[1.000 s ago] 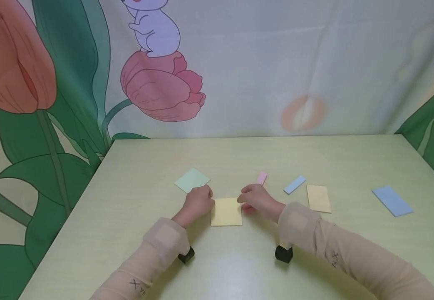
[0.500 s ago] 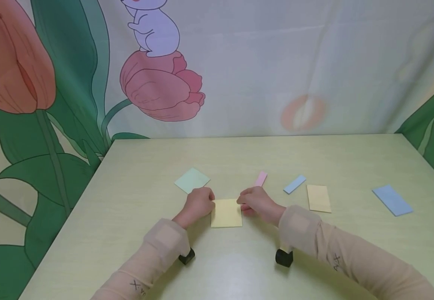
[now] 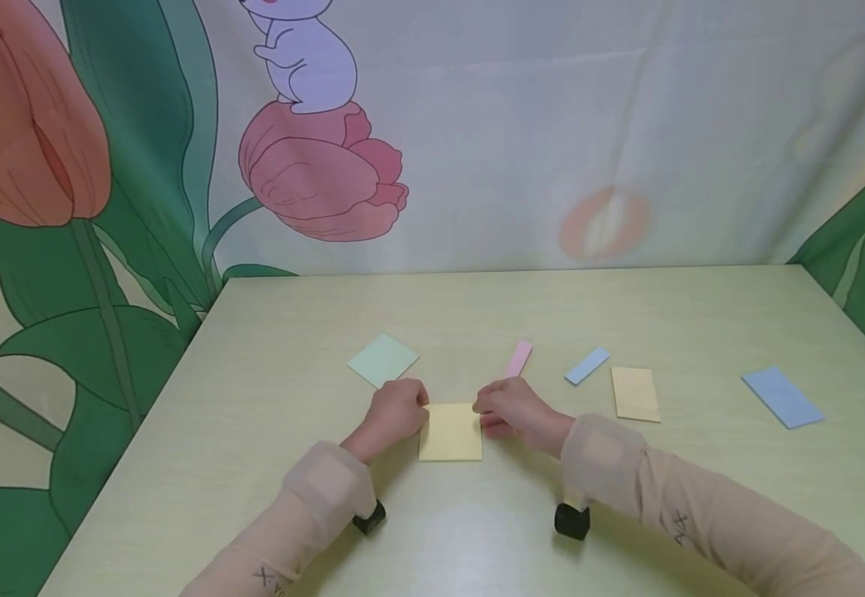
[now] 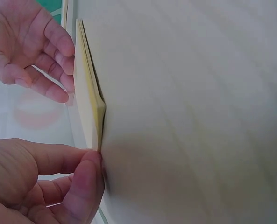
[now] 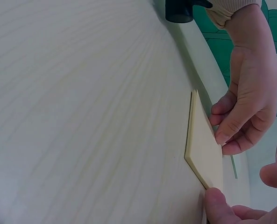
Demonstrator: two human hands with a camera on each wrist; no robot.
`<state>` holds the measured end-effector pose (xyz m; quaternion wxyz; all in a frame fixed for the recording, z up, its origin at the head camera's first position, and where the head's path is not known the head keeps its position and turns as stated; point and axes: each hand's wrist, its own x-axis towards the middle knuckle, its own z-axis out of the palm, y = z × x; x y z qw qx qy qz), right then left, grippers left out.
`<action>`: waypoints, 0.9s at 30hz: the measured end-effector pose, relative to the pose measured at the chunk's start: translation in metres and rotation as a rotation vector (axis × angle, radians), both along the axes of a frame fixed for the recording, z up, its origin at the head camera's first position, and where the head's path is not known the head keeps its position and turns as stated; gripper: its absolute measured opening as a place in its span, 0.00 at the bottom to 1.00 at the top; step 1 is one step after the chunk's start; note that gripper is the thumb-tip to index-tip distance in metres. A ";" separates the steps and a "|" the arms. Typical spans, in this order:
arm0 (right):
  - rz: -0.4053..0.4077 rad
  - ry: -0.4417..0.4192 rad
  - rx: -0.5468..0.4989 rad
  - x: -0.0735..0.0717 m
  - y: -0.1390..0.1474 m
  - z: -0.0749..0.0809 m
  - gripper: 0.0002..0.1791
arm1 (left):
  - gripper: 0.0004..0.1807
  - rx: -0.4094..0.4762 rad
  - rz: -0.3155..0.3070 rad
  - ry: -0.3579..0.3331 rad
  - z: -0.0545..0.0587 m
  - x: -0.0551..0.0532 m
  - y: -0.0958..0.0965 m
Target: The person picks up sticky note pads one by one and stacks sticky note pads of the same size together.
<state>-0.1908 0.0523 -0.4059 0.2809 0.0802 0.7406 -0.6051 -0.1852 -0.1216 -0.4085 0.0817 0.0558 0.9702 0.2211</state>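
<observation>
On the table lies a square, yellow sticky note stack (image 3: 450, 435), with separate layers showing along its edge in both wrist views. My left hand (image 3: 396, 410) pinches its left edge near the far corner, thumb against the index finger (image 4: 59, 158). At the opposite far corner is my right hand (image 3: 522, 410), holding the right edge. In the right wrist view its thumb (image 5: 217, 205) presses the stack's corner, one finger (image 5: 273, 175) is raised away, and the other fingers are partly hidden behind.
A green square (image 3: 383, 359) lies behind my left hand. Beyond my right hand are a pink strip (image 3: 519, 358) and a blue strip (image 3: 587, 366). Farther right lie a pale orange sticky note pad (image 3: 635, 395) and a blue rectangle (image 3: 783, 398). A printed curtain (image 3: 492, 141) hangs behind the table.
Both hands and the yellow sticky note stack have shifted slightly toward the person, uncovering more of the pink strip. The other pieces on the table have stayed in place.
</observation>
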 end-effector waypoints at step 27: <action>0.048 0.027 0.061 0.001 0.003 0.000 0.22 | 0.03 0.010 -0.017 0.018 0.000 0.008 -0.001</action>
